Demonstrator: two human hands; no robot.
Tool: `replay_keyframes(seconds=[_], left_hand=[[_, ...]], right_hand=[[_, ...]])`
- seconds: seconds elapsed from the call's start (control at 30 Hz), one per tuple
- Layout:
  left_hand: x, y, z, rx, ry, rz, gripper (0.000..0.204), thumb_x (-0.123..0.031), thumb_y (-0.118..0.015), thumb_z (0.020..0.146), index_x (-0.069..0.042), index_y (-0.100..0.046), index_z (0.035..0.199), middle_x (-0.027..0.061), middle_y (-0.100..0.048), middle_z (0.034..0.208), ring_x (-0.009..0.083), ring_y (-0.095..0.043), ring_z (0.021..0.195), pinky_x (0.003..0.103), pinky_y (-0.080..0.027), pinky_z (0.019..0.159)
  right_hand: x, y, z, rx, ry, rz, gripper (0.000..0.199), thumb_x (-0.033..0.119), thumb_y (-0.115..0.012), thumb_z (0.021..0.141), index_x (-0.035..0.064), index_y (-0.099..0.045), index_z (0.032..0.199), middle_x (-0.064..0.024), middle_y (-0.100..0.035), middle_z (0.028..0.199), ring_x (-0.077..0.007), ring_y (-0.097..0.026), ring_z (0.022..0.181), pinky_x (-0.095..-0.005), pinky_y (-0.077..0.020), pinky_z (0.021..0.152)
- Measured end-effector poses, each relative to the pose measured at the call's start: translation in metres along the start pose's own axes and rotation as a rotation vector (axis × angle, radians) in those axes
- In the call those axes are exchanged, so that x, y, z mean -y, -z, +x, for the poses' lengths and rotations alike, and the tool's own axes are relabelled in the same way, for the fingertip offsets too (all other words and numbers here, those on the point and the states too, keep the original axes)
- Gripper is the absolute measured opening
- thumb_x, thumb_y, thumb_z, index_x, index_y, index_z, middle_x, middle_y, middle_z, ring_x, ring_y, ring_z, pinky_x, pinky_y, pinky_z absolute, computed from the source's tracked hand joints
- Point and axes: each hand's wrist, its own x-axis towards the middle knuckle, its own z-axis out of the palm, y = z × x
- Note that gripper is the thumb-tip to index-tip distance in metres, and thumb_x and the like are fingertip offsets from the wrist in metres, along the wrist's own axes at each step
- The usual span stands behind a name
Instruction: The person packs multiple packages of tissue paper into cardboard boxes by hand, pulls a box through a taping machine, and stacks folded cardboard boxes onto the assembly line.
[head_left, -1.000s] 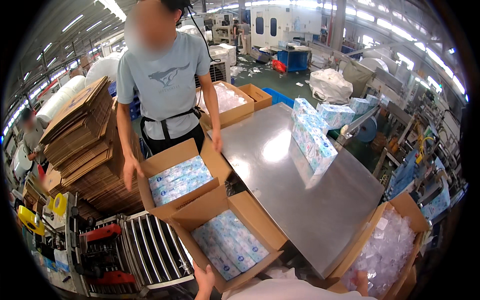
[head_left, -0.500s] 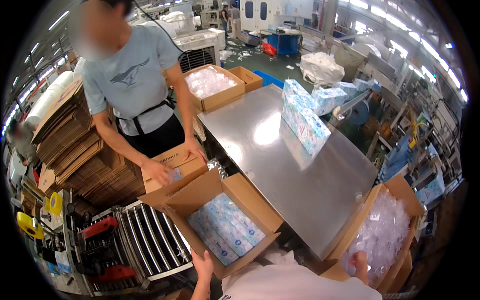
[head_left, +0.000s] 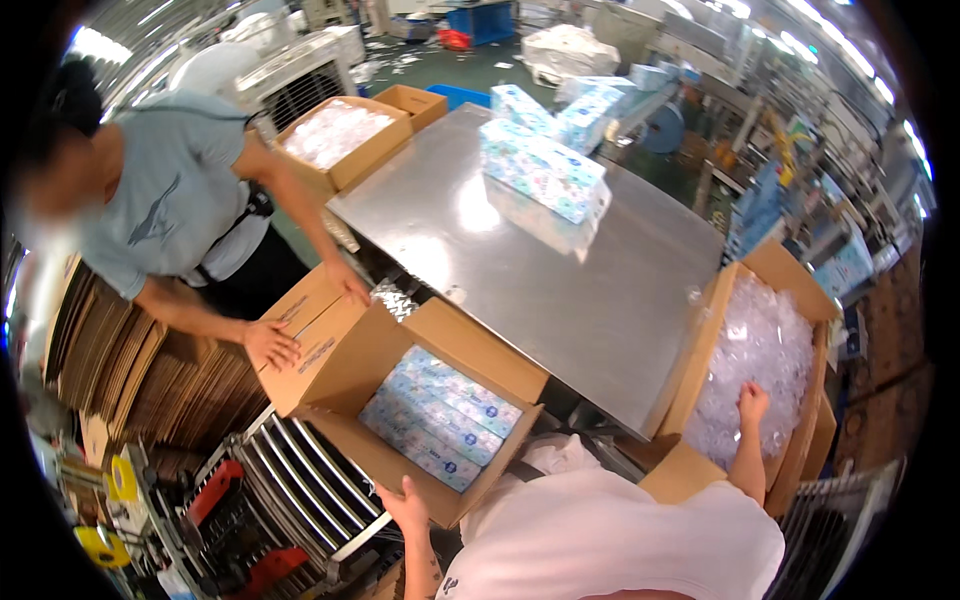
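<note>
My left hand [head_left: 405, 503] grips the near edge of an open cardboard box [head_left: 350, 365] filled with blue-and-white tissue packs [head_left: 440, 418]. My right hand [head_left: 752, 402] reaches into another open box [head_left: 712, 322] on my right and rests on clear plastic bags [head_left: 760, 345]; whether it holds one I cannot tell. Across from me, a co-worker in a grey shirt [head_left: 165, 200] presses both hands on the flaps of a closed box [head_left: 305, 330] beside mine.
A steel table [head_left: 560, 270] carries a stack of tissue packs [head_left: 545, 170]. A third box of plastic bags [head_left: 340, 135] stands at its far end. Flat cardboard [head_left: 110, 370] is piled at the left, above a roller conveyor [head_left: 300, 480].
The co-worker has folded the flaps of the neighbouring box shut and leaned lower over it. My view has tilted down. My right hand has gone deeper into the bag box.
</note>
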Motion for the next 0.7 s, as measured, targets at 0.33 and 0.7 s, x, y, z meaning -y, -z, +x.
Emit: replay_keyframes(seconds=[0.33,0.7], left_hand=[[0.003,-0.004,0.0,-0.122,-0.017,0.051,0.052,-0.006,-0.059,0.084,0.009,-0.036,0.127,0.0206,-0.05,0.12,0.0286,-0.052,0.104,0.038,-0.041,0.091],[-0.134,-0.065,0.007,0.447,-0.048,-0.472,0.062,-0.021,-0.065,0.086,-0.006,-0.034,0.138,0.0117,-0.049,0.126,0.0176,-0.05,0.108,0.03,-0.043,0.086]], right_hand=[[0.203,-0.058,-0.053,0.247,-0.116,0.778,0.008,0.015,-0.061,0.086,0.0073,-0.061,0.089,0.0038,-0.055,0.069,-0.0058,-0.049,0.06,-0.0223,-0.0395,0.052],[0.387,-0.18,-0.285,1.826,0.122,0.57,0.017,0.015,-0.061,0.088,0.0,-0.063,0.096,0.0012,-0.056,0.067,-0.0041,-0.046,0.057,-0.0196,-0.0367,0.05]])
